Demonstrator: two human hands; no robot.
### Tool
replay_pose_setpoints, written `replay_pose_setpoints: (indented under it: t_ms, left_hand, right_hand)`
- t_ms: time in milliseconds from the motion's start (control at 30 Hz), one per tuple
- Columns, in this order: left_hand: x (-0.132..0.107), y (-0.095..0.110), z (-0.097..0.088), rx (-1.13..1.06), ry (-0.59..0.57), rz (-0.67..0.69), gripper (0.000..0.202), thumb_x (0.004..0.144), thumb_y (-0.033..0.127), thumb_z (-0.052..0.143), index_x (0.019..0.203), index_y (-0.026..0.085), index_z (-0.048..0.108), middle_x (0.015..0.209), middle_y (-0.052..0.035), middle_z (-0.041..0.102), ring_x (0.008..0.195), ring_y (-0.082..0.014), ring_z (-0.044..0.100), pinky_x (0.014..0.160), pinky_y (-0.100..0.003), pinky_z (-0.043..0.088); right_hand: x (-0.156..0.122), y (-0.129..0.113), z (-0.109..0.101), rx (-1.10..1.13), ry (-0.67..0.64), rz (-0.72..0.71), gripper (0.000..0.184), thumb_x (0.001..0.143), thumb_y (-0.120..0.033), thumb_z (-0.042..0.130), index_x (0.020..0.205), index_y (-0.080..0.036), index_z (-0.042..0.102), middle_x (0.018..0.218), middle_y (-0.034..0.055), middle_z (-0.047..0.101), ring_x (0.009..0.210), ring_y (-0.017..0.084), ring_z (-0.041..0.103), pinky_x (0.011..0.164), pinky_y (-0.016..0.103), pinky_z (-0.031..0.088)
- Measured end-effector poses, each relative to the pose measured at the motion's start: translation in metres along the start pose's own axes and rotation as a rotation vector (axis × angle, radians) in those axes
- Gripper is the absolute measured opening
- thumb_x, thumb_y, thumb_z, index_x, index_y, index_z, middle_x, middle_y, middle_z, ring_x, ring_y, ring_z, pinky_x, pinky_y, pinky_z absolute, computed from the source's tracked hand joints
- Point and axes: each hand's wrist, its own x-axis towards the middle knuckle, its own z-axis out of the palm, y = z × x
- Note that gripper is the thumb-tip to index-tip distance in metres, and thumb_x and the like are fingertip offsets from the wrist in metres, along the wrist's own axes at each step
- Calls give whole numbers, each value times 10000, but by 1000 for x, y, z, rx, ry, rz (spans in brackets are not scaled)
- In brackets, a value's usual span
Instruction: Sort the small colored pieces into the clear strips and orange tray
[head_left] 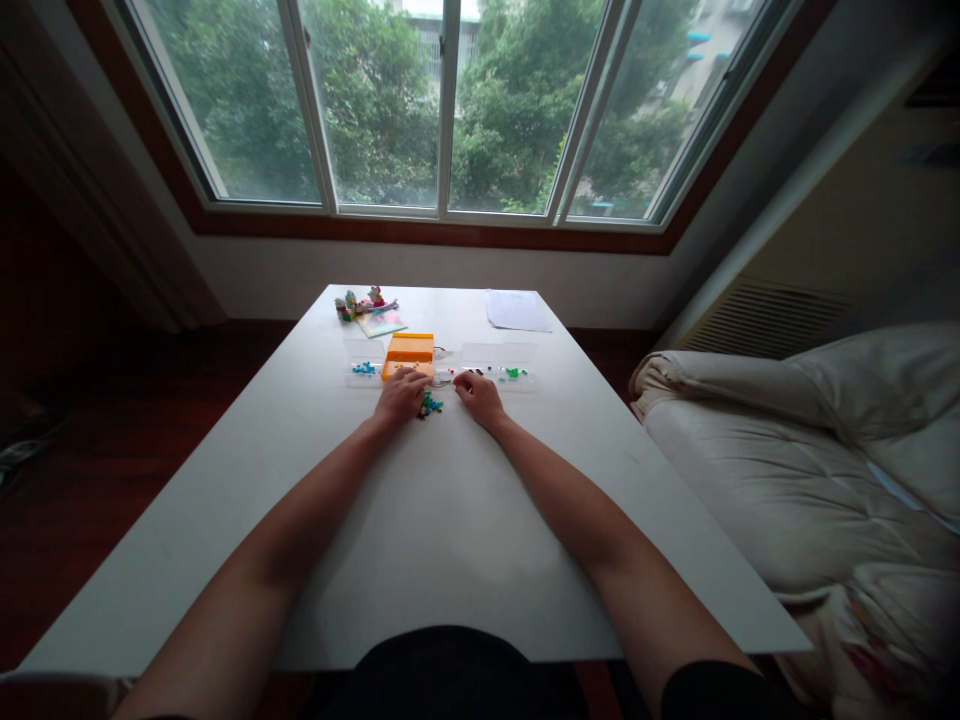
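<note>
Both my arms reach far across a white table (420, 520). My left hand (401, 394) lies knuckles up, fingers curled, just in front of an orange box (409, 353) and beside a small heap of coloured beads (430, 405). Whether it holds anything is hidden. My right hand (480, 392) rests with fingers bent down, its tips at the near edge of a clear tray (498, 362) that holds green and red bits. Another clear tray (364, 365) with blue bits sits left of the orange box.
A small colourful toy and a pastel card (369, 310) lie at the table's far left. White paper (517, 310) lies at the far right. A big window runs behind the table. A white duvet (817, 450) fills the right side.
</note>
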Motion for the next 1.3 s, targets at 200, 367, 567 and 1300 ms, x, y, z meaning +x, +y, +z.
replay_pose_setpoints:
  t_ms: [200, 367, 567, 1300]
  left_hand:
    - [-2, -13, -3, 7, 162, -152, 446, 880, 151, 505, 1275, 211, 702, 1273, -85, 690, 1242, -304, 502, 1122, -504, 398]
    - [-2, -15, -6, 3, 211, -208, 430, 875, 165, 507, 1245, 214, 720, 1222, -86, 707, 1213, -298, 524, 1122, -511, 398]
    - [0, -11, -3, -54, 130, -98, 374, 895, 178, 527, 1196, 229, 744, 1208, -72, 717, 1204, -282, 543, 1116, -472, 426]
    - [-1, -8, 1, -122, 46, -64, 230, 898, 202, 579, 971, 252, 792, 1058, -60, 739, 1115, -257, 582, 1043, -440, 469]
  right_hand:
    - [-1, 0, -1, 8, 0, -12, 182, 844, -176, 576, 946, -213, 723, 798, 3, 688, 735, 149, 591, 718, 252, 446]
    - [-1, -1, -2, 4, -3, -5, 179, 843, -182, 575, 942, -213, 721, 790, 3, 689, 723, 150, 588, 718, 255, 453]
    - [0, 1, 0, -13, 7, -1, 182, 840, -170, 578, 943, -221, 720, 794, -1, 693, 725, 154, 591, 724, 259, 458]
    - [-3, -3, 6, -160, -256, -384, 306, 884, -139, 664, 1155, -259, 740, 1070, 72, 665, 1015, 219, 566, 952, 343, 457]
